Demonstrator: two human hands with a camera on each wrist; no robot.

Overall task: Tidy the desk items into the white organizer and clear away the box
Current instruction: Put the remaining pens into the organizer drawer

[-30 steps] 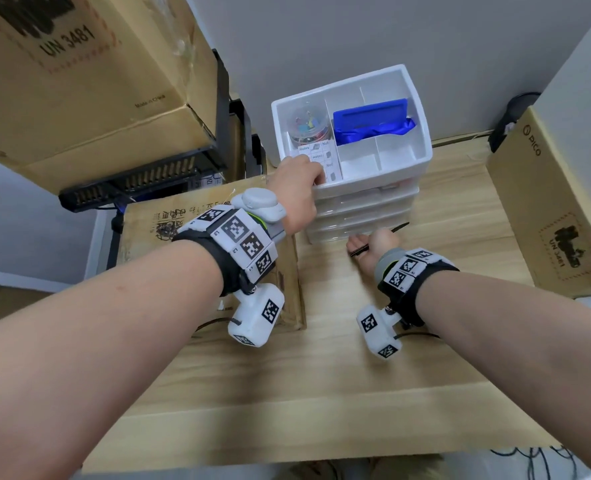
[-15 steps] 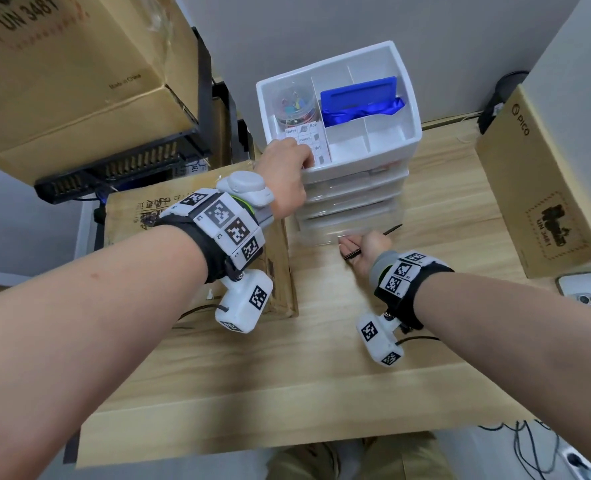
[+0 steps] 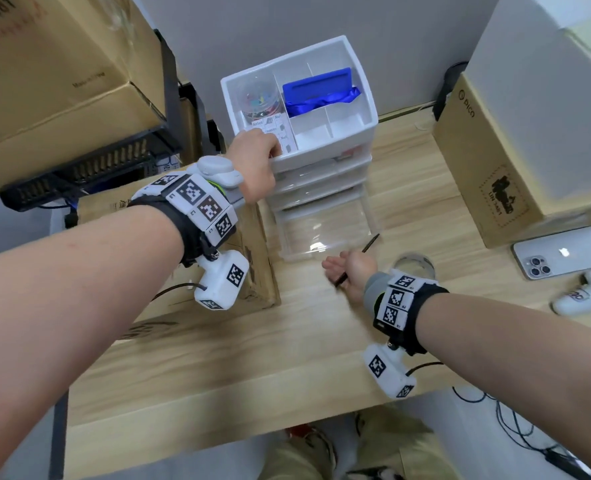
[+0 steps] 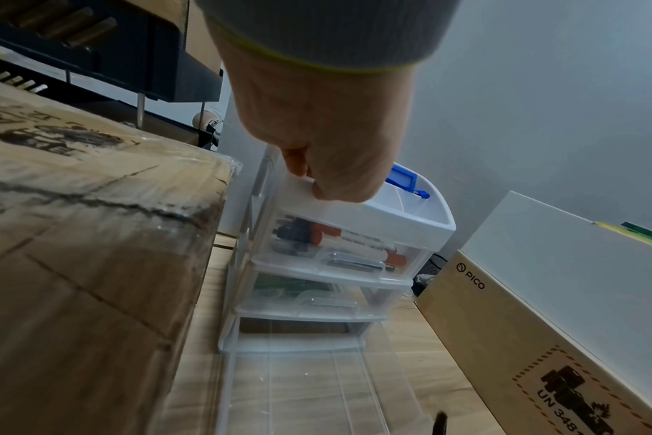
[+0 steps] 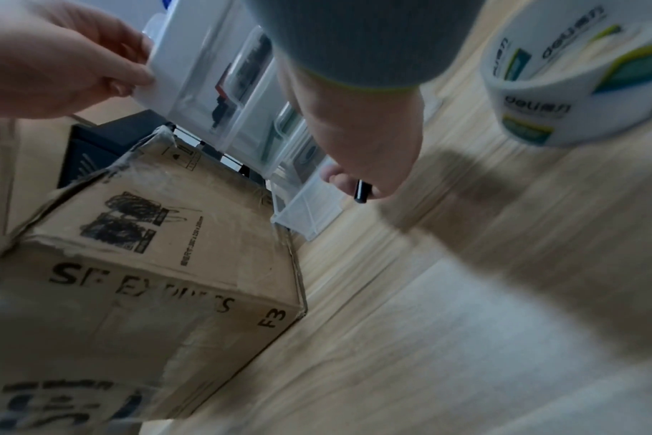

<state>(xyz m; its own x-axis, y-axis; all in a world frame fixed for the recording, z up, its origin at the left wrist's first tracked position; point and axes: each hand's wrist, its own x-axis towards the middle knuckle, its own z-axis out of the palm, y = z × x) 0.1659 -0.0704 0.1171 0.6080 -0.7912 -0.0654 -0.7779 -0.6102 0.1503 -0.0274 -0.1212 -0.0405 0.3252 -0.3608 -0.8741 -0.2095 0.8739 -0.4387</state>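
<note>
The white organizer [image 3: 321, 152] stands at the back of the desk, and its clear bottom drawer [image 3: 325, 230] is pulled out and looks empty. My left hand [image 3: 256, 150] grips the front left corner of the top tray [image 4: 410, 223]. My right hand [image 3: 349, 268] sits at the drawer's front edge and holds a black pen [image 3: 370, 243] in curled fingers [image 5: 339, 176]. The top tray holds a blue card holder [image 3: 318, 91] and a tub of coloured clips [image 3: 259, 98]. Markers [image 4: 347, 241] lie in the top drawer. The taped cardboard box [image 5: 149, 265] stands left of the organizer.
A roll of tape [image 3: 413, 265] lies just right of my right hand. Further right are a phone [image 3: 564, 252], a white controller [image 3: 585, 292] and a PICO carton [image 3: 488, 161]. A large carton on a black rack [image 3: 79, 174] overhangs the left.
The bottom drawer has slid out toward me with my right hand, which still holds the pen. My left hand has stayed on the tray corner.
</note>
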